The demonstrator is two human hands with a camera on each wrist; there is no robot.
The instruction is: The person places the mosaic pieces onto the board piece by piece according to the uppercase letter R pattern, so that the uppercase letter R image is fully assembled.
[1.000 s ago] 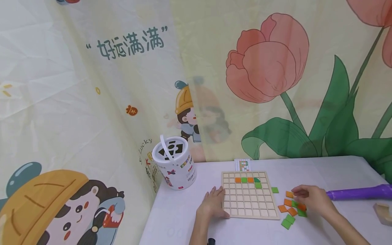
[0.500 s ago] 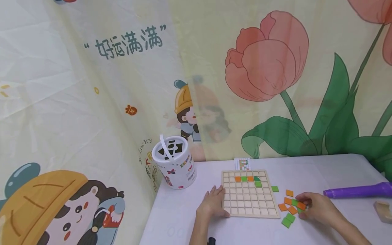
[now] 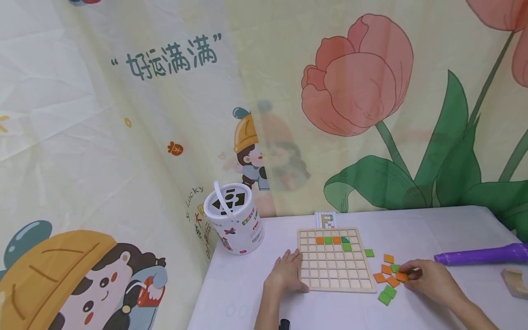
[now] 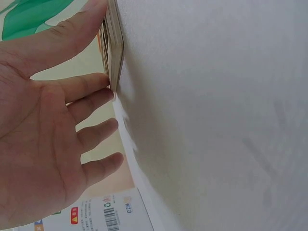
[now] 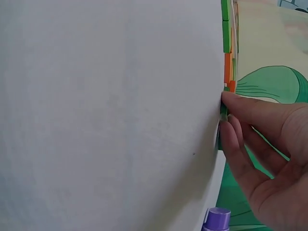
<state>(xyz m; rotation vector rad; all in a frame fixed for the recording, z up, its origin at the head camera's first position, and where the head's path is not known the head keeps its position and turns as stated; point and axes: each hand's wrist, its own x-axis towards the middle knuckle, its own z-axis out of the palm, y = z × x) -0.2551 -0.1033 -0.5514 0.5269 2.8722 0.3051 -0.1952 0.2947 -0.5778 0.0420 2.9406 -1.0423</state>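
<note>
A wooden grid board (image 3: 336, 270) lies on the white table. In an upper row of it sit orange and green square tiles and a dark green rounded piece (image 3: 345, 240), with a green tile (image 3: 347, 247) below that. My left hand (image 3: 284, 272) rests along the board's left side, fingers extended, thumb at the near corner; its fingertips meet the board edge in the left wrist view. At the right of a loose tile pile, my right hand (image 3: 433, 280) pinches a green tile (image 5: 224, 111) between thumb and fingers. An orange tile (image 3: 402, 277) lies right by those fingertips.
Several loose orange and green tiles (image 3: 380, 278) lie right of the board. A patterned card (image 3: 326, 220) stands behind it. Left of it is a white lidded bucket (image 3: 237, 233). A purple tube (image 3: 478, 255) and a wooden block (image 3: 513, 282) lie at the right.
My right hand has come down from above the pile to its right edge, where the fingers have closed on a green tile. The left hand keeps its place at the board.
</note>
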